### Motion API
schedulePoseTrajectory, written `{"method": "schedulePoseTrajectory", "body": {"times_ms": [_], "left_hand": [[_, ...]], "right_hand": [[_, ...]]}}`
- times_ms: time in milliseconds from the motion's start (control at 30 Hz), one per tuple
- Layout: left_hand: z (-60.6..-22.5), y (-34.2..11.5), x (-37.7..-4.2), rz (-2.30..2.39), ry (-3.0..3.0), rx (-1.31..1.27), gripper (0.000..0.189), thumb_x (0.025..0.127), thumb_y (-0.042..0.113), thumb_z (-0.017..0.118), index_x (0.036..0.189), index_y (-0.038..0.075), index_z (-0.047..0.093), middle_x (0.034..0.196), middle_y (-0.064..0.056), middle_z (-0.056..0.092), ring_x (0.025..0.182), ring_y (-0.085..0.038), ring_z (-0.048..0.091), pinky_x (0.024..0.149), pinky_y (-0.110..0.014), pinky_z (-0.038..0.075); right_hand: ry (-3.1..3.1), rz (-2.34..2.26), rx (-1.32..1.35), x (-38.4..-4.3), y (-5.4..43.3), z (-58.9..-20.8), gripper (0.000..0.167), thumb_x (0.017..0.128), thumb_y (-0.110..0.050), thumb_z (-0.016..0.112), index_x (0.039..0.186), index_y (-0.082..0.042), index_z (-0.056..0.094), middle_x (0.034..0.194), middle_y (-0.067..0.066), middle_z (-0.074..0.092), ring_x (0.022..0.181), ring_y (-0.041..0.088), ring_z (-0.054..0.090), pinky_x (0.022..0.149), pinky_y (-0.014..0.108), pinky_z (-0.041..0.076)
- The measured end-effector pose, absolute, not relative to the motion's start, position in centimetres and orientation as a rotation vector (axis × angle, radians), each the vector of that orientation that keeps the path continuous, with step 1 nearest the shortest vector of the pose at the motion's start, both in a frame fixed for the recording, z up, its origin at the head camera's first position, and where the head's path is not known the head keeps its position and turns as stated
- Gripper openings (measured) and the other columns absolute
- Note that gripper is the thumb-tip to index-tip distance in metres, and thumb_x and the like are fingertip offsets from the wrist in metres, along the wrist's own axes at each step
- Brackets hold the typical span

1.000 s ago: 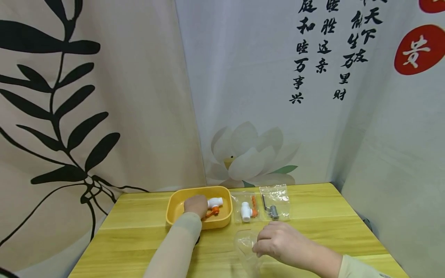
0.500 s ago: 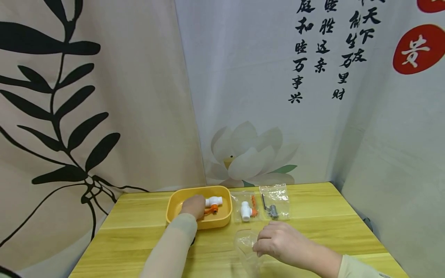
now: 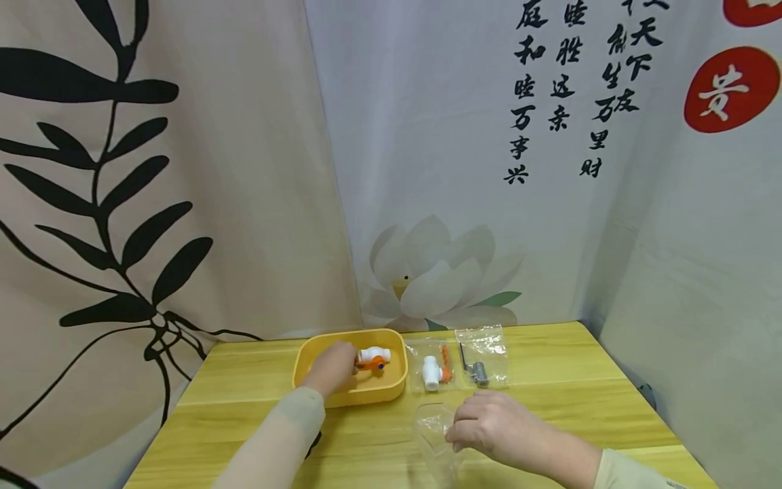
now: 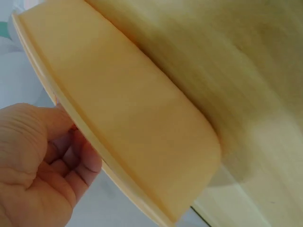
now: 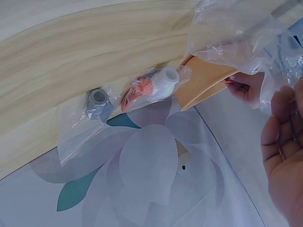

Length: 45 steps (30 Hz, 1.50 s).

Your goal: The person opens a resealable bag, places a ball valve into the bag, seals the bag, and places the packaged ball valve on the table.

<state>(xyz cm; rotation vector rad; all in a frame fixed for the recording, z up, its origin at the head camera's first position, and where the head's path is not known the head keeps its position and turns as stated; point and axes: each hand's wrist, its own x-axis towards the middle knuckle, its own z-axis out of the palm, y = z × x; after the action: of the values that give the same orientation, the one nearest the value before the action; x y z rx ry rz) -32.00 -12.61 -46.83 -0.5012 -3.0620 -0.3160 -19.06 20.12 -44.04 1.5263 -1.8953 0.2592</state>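
In the head view my left hand (image 3: 332, 368) reaches into a yellow plastic tray (image 3: 380, 393). Its fingertips pinch the orange handle end of a white ball valve (image 3: 375, 354), which lies in the tray. From the left wrist, the tray wall (image 4: 123, 104) covers most of the valve; just a speck of red shows between thumb and fingers. A clear plastic bag (image 3: 432, 435) hangs from my right hand (image 3: 497, 426), pinched between thumb and fingers. The right wrist view shows that crumpled bag (image 5: 227, 35) beside the curled fingers; it looks flat, with no part visible inside.
Right of the tray lies a bagged white valve (image 3: 432, 373) with orange parts. Beside it is another clear bag holding a grey fitting (image 3: 480, 373) and a dark thin stick. A printed curtain (image 3: 440, 170) stands behind the wooden table (image 3: 550, 380).
My left hand has shifted left and slightly nearer inside the tray. The valve's orange part has turned, showing a blue dot. My right hand and its bag stay put.
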Motion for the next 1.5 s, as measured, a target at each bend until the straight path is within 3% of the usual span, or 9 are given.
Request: {"method": "schedulePoseTrajectory", "body": {"times_ms": [133,333,900,1133,1500], "left_hand": [[-46.8,-13.6,-31.8,-0.462,-3.042,-0.429,0.007,0.094,0.011,0.083,0.094,0.005,0.079,0.093,-0.006,0.077,0.085,-0.021,0.070,0.084,-0.043,0.061],[-46.9,-14.5,-31.4,-0.639,-3.010,-0.333,0.006,0.094,0.012,0.082,0.092,0.007,0.080,0.088,-0.003,0.077,0.076,-0.014,0.062,0.072,-0.035,0.056],[-46.6,-16.7,-29.4,-0.365,-2.792,-0.390,0.015,0.094,0.013,0.082,0.082,0.011,0.073,0.078,0.000,0.072,0.073,-0.017,0.066,0.071,-0.039,0.059],[-45.9,-17.2,-27.7,-0.389,-2.712,-0.391,0.008,0.094,0.015,0.082,0.091,0.010,0.076,0.086,-0.002,0.076,0.075,-0.017,0.068,0.070,-0.037,0.060],[-45.0,-17.4,-24.8,-0.344,-2.449,-0.473,0.013,0.087,0.012,0.088,0.090,0.010,0.076,0.084,-0.004,0.076,0.075,-0.020,0.069,0.068,-0.037,0.061]], "right_hand": [[-1.894,0.265,1.528,-19.1,20.1,-44.1,0.018,0.078,-0.033,0.088,0.089,-0.026,0.076,0.083,-0.019,0.071,0.075,-0.003,0.063,0.073,0.012,0.052],[-1.908,0.281,1.525,-19.2,20.1,-44.2,0.016,0.079,-0.032,0.088,0.089,-0.026,0.076,0.083,-0.019,0.071,0.076,-0.003,0.064,0.076,0.013,0.055],[-1.974,0.311,1.497,-19.1,19.9,-44.3,0.020,0.076,-0.029,0.092,0.089,-0.026,0.077,0.084,-0.019,0.072,0.077,-0.004,0.065,0.075,0.014,0.055],[-1.923,0.312,1.507,-19.6,19.9,-44.6,0.012,0.086,-0.035,0.084,0.091,-0.026,0.078,0.085,-0.018,0.073,0.078,-0.003,0.067,0.074,0.013,0.055],[-1.936,0.312,1.493,-19.6,19.8,-44.5,0.021,0.076,-0.030,0.092,0.091,-0.024,0.079,0.086,-0.016,0.074,0.079,-0.001,0.068,0.075,0.015,0.056]]}}
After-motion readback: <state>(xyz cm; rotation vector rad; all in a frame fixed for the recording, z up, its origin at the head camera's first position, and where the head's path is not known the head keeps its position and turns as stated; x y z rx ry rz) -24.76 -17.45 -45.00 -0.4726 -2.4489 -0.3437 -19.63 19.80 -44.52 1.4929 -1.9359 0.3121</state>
